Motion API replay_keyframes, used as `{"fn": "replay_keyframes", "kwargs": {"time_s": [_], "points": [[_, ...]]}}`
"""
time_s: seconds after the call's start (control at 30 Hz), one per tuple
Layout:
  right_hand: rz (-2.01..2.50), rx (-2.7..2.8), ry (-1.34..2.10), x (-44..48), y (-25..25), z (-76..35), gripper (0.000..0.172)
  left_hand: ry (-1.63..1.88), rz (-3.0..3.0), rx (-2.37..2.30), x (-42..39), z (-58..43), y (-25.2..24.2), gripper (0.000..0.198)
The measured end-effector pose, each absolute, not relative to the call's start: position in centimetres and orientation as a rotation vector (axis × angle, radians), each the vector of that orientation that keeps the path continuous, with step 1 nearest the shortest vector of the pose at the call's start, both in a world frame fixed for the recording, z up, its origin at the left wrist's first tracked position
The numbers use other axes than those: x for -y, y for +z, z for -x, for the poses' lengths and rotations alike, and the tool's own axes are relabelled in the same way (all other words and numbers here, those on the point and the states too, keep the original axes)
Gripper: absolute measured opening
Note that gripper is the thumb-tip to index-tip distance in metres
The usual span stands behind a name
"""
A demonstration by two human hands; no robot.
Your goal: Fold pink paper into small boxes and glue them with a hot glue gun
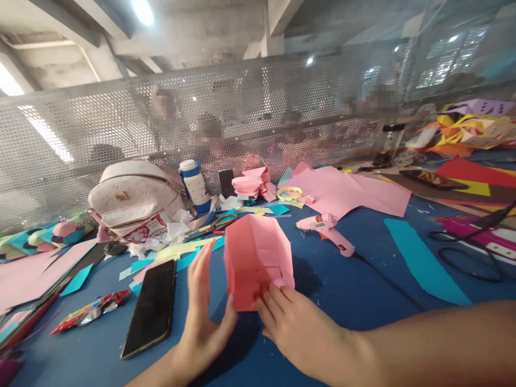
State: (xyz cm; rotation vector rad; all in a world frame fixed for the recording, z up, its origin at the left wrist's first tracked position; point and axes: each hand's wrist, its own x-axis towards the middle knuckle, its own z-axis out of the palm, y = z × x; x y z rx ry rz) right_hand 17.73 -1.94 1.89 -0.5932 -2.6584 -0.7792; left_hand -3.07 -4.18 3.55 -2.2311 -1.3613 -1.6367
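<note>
A folded pink paper box [256, 258] stands upright on the blue table [342, 285]. My left hand [203, 317] rests flat against the box's left side, fingers stretched upward. From the right, my right hand [296, 322] presses its fingertips onto the box's lower front edge. Neither hand grips the paper; both steady it.
A black phone [151, 309] lies left of my left hand, a snack wrapper [91, 310] beyond it. A pink glue gun [326, 228], scissors [215, 223], a white bag [135, 196], a bottle [194, 185] and pink sheets [346, 191] lie farther back. A perforated metal screen [100, 129] borders the table.
</note>
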Motion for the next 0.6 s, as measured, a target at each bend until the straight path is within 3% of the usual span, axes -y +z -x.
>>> {"fn": "replay_keyframes", "kwargs": {"time_s": [0.07, 0.13, 0.3, 0.43, 0.6], "points": [[0.589, 2.689, -0.773, 1.8, 1.7, -17.6, 0.042, -1.389, 2.19, 0.75, 5.2, 2.6, 4.8, 0.048], [0.581, 2.716, -0.792, 1.8, 1.5, -17.6, 0.043, -1.031, 2.369, 0.519, 5.9, 1.8, 5.8, 0.019], [0.613, 2.681, -0.878, 2.2, 0.8, -17.6, 0.039, -0.806, 2.504, 0.786, 6.3, -0.2, 5.9, 0.025], [0.614, 2.6, -0.928, 2.6, 0.1, -17.8, 0.045, -0.637, 2.406, 0.922, 5.8, -0.2, 4.5, 0.03], [0.633, 2.574, -0.988, 2.6, -0.7, -17.9, 0.048, -0.687, 2.476, 0.864, 5.6, 0.4, 4.7, 0.031]]}}
